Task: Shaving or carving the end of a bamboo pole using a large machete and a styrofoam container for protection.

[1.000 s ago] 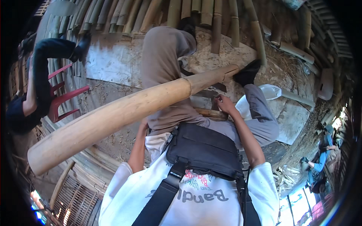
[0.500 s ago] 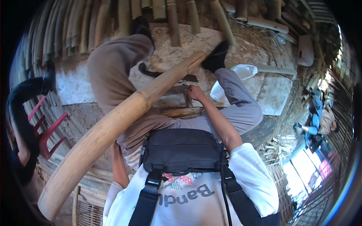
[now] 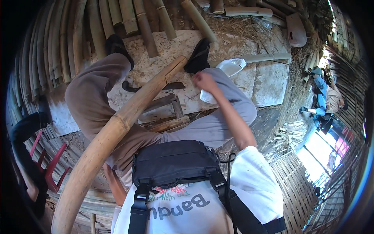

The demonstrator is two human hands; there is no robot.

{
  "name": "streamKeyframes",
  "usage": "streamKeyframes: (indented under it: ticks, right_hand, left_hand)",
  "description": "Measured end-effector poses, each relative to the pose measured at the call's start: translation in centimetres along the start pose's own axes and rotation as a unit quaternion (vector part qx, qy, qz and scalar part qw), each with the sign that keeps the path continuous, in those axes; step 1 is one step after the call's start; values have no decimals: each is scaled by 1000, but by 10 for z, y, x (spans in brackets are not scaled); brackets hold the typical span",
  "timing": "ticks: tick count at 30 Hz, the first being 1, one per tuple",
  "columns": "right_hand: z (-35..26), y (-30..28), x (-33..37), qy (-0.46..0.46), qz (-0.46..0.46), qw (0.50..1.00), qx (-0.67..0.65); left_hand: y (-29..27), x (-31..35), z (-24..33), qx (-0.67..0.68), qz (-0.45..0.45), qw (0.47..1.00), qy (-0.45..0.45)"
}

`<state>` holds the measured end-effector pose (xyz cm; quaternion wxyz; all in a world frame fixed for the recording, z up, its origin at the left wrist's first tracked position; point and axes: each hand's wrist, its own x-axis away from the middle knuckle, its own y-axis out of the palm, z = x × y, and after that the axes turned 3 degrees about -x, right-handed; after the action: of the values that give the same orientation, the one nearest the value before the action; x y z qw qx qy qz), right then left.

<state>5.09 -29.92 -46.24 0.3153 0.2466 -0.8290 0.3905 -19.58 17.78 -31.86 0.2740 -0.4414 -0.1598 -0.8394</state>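
Note:
A long, thick bamboo pole [image 3: 102, 144] slants from the lower left over my left thigh toward my right foot, its far end split or notched. My right hand [image 3: 205, 82] is raised beside my right knee, fingers curled; what they hold, if anything, cannot be made out. Near it lies a crumpled white bag [image 3: 230, 67]. My left forearm [image 3: 113, 185] runs up under the pole, and the left hand is hidden behind it. Beneath the pole lies a machete-like tool [image 3: 174, 85] with a dark curved handle. A small wooden frame [image 3: 177, 106] stands between my legs.
Cut bamboo poles [image 3: 82, 35] line the far side. A pale worn board [image 3: 269, 87] covers the ground. At the left are a red plastic chair [image 3: 52, 167] and another person's dark-clothed leg [image 3: 25, 128]. Another person [image 3: 325, 95] sits far right, near bamboo scraps [image 3: 288, 136].
My right hand has left the wooden frame and moved up and right toward my knee. The view has shifted, so the pole and legs appear farther left.

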Motion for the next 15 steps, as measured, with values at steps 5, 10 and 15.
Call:
streamKeyframes:
  ticks: [5,10,15]
  right_hand:
    - [156,-144,34,80,262,901,336]
    - [140,-153,-12,173,160,898,372]
    - [177,-129,-30,218,43,884,412]
  left_hand:
    - [16,-16,-12,-16,-67,997,-40]
    - [-18,61,-11,-669,-7,740,66]
    - [-10,101,-20,-346,23,932,-103]
